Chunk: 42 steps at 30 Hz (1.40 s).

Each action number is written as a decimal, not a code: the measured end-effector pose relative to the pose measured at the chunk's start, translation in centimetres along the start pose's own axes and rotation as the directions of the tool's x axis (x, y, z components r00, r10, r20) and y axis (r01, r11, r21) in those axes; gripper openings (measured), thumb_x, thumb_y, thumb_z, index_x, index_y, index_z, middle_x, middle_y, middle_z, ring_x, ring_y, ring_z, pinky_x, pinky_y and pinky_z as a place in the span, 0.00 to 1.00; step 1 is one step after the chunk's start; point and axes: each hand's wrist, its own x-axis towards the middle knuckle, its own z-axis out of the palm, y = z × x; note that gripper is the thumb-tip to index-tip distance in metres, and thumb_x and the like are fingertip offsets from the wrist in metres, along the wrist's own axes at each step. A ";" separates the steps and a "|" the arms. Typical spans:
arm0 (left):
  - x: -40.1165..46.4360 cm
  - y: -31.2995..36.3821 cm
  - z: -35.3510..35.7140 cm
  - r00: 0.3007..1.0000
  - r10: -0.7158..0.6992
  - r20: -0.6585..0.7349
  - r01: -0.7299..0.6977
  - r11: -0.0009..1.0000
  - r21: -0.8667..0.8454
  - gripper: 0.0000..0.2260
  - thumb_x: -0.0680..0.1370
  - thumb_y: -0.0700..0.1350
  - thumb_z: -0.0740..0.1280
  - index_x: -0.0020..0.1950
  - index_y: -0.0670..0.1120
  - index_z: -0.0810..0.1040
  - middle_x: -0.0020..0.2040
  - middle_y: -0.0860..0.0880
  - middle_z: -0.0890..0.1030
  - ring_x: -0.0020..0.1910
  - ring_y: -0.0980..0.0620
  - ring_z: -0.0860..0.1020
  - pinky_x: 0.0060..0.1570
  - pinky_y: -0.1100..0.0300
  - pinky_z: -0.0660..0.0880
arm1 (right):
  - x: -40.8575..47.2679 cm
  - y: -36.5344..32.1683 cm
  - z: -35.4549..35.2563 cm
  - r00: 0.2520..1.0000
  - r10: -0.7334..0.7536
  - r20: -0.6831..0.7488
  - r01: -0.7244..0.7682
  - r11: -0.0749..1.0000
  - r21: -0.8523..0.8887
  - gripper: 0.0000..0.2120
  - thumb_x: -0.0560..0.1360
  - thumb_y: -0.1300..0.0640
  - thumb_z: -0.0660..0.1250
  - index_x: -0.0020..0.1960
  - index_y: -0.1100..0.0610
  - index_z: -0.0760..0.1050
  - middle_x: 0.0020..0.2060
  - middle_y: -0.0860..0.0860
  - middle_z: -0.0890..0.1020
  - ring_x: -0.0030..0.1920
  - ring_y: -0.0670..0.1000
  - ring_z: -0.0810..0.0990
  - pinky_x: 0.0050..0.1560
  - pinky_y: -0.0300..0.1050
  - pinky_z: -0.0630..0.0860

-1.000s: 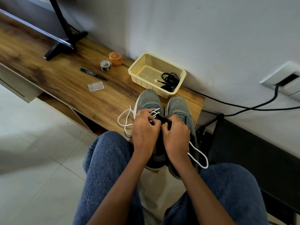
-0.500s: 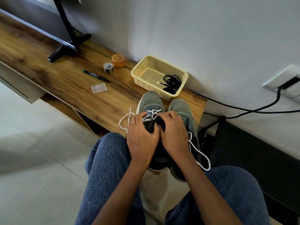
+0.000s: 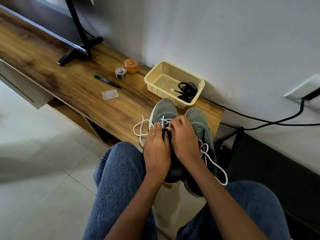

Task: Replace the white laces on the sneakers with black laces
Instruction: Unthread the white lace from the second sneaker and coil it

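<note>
Two grey sneakers stand side by side at the near end of the wooden shelf (image 3: 69, 87): the left sneaker (image 3: 163, 110) and the right sneaker (image 3: 199, 118). My left hand (image 3: 156, 149) lies along the left sneaker's side, fingers by its tongue. My right hand (image 3: 181, 135) pinches the white lace (image 3: 141, 129) at the left sneaker's upper eyelets. That lace loops loosely onto the wood to the left. The right sneaker's white lace (image 3: 214, 163) trails over its side. Black laces (image 3: 187, 90) lie bundled in a yellow basket (image 3: 155, 78) behind the shoes.
On the shelf are a black pen (image 3: 107, 81), a tape roll (image 3: 120, 73), an orange jar (image 3: 131, 66), a small clear box (image 3: 110, 94) and a black stand foot (image 3: 78, 52). A black cable (image 3: 259, 120) runs along the wall to a socket. My jeans-clad knees flank the shoes.
Both hands have slid forward along the left sneaker toward its toe. My right hand has crossed from between the shoes onto the left sneaker's lacing.
</note>
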 end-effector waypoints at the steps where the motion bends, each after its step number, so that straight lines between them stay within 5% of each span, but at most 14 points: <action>1: 0.0 0.0 0.0 1.000 -0.003 -0.002 0.003 1.000 0.004 0.21 0.84 0.48 0.54 0.77 0.45 0.61 0.74 0.45 0.66 0.73 0.48 0.63 0.70 0.49 0.64 | -0.1 0.0 0.0 0.998 0.046 -0.049 -0.042 0.997 0.069 0.04 0.79 0.61 0.60 0.48 0.60 0.73 0.50 0.52 0.72 0.45 0.50 0.73 0.42 0.43 0.73; 5: 0.2 -0.2 0.2 1.000 0.003 -0.003 -0.003 1.000 0.017 0.21 0.83 0.46 0.55 0.77 0.44 0.61 0.75 0.45 0.65 0.74 0.49 0.62 0.72 0.53 0.60 | 0.3 -0.2 -0.7 0.920 0.376 -0.110 -0.308 0.867 0.392 0.03 0.79 0.62 0.62 0.46 0.60 0.72 0.49 0.52 0.72 0.39 0.39 0.69 0.39 0.23 0.65; 9: 0.2 -0.2 0.2 1.000 0.014 -0.012 -0.014 1.000 0.014 0.21 0.83 0.44 0.56 0.76 0.43 0.62 0.75 0.45 0.66 0.74 0.49 0.62 0.73 0.54 0.59 | 1.0 0.0 -1.3 0.825 0.564 -0.032 -0.475 0.723 0.501 0.03 0.78 0.62 0.61 0.47 0.58 0.72 0.52 0.54 0.75 0.39 0.40 0.70 0.39 0.23 0.67; 12: 0.3 -0.4 0.3 1.000 0.017 -0.008 -0.017 1.000 0.009 0.21 0.83 0.45 0.55 0.76 0.44 0.63 0.74 0.45 0.67 0.73 0.48 0.64 0.72 0.51 0.62 | 0.8 -0.6 -2.0 0.938 0.346 -0.013 -0.313 0.863 0.396 0.10 0.76 0.64 0.61 0.55 0.55 0.73 0.55 0.49 0.73 0.49 0.45 0.74 0.52 0.39 0.73; 16: 0.3 -0.7 0.5 1.000 0.015 0.005 -0.014 1.000 -0.003 0.20 0.83 0.47 0.54 0.76 0.46 0.63 0.73 0.45 0.68 0.71 0.47 0.67 0.67 0.47 0.68 | 0.5 -0.9 -2.0 0.995 0.011 0.100 -0.007 0.999 -0.048 0.13 0.78 0.56 0.61 0.61 0.51 0.76 0.64 0.49 0.72 0.66 0.51 0.66 0.61 0.51 0.64; 19: 0.4 -0.7 0.6 0.999 0.032 -0.021 -0.032 0.999 -0.018 0.20 0.83 0.47 0.54 0.75 0.44 0.65 0.73 0.45 0.69 0.71 0.47 0.67 0.68 0.48 0.66 | 0.5 -0.6 -1.7 0.995 -0.032 0.098 0.057 0.963 -0.263 0.12 0.79 0.52 0.61 0.57 0.53 0.79 0.63 0.49 0.74 0.65 0.53 0.67 0.57 0.51 0.63; 23: 0.4 -0.8 0.7 0.999 0.036 -0.028 -0.036 0.999 -0.017 0.21 0.83 0.48 0.53 0.74 0.44 0.66 0.72 0.44 0.70 0.71 0.47 0.67 0.69 0.47 0.66 | 0.5 -0.2 -0.8 0.995 -0.088 0.046 0.098 0.938 -0.333 0.08 0.76 0.55 0.66 0.52 0.56 0.79 0.55 0.51 0.78 0.57 0.55 0.73 0.51 0.52 0.68; 27: 0.4 -0.9 0.8 0.998 0.036 -0.042 -0.036 0.999 -0.011 0.20 0.82 0.48 0.55 0.73 0.43 0.67 0.70 0.44 0.72 0.69 0.45 0.70 0.66 0.46 0.68 | 0.3 -0.4 -0.8 0.988 -0.062 -0.138 0.037 0.984 -0.176 0.03 0.74 0.61 0.68 0.48 0.60 0.76 0.47 0.53 0.77 0.46 0.53 0.75 0.42 0.46 0.70; 30: 0.5 -0.9 0.7 0.997 0.050 -0.056 -0.050 0.999 0.008 0.19 0.82 0.45 0.57 0.73 0.41 0.68 0.70 0.43 0.72 0.70 0.45 0.69 0.68 0.47 0.66 | 0.1 -0.4 -1.5 0.947 0.174 -0.271 -0.151 0.983 0.104 0.03 0.77 0.63 0.63 0.45 0.59 0.72 0.45 0.50 0.72 0.41 0.46 0.70 0.40 0.33 0.65; 33: 0.4 -0.7 0.6 0.997 0.044 -0.067 -0.043 0.999 0.015 0.19 0.82 0.44 0.58 0.73 0.41 0.69 0.71 0.43 0.72 0.71 0.46 0.68 0.70 0.48 0.64 | 0.4 0.4 -2.3 0.770 0.580 -0.265 -0.397 0.761 0.512 0.03 0.79 0.60 0.61 0.46 0.58 0.71 0.47 0.51 0.72 0.39 0.41 0.69 0.43 0.28 0.69; 35: 0.4 -0.7 0.7 0.996 0.047 -0.070 -0.046 0.999 0.017 0.19 0.82 0.43 0.58 0.73 0.41 0.68 0.71 0.43 0.72 0.70 0.46 0.68 0.70 0.48 0.64 | 0.4 1.0 -2.5 0.696 0.682 -0.223 -0.443 0.653 0.615 0.03 0.79 0.58 0.62 0.48 0.58 0.72 0.50 0.52 0.75 0.43 0.43 0.71 0.46 0.33 0.72; 39: 0.4 -0.6 0.6 0.997 0.031 -0.065 -0.030 0.999 0.014 0.19 0.82 0.43 0.58 0.73 0.41 0.68 0.71 0.44 0.71 0.71 0.46 0.68 0.70 0.48 0.64 | 0.1 0.3 -2.8 0.862 0.413 -0.293 -0.285 0.875 0.392 0.03 0.76 0.60 0.64 0.50 0.56 0.74 0.50 0.47 0.73 0.50 0.47 0.74 0.51 0.45 0.75; 42: 0.4 -0.7 0.6 0.998 0.035 -0.056 -0.034 0.999 0.014 0.19 0.82 0.44 0.57 0.73 0.42 0.68 0.70 0.44 0.72 0.70 0.45 0.68 0.68 0.46 0.66 | 0.3 -0.5 -2.9 0.971 0.197 -0.139 -0.176 0.973 0.149 0.07 0.74 0.56 0.67 0.53 0.52 0.77 0.53 0.48 0.74 0.59 0.51 0.70 0.62 0.53 0.67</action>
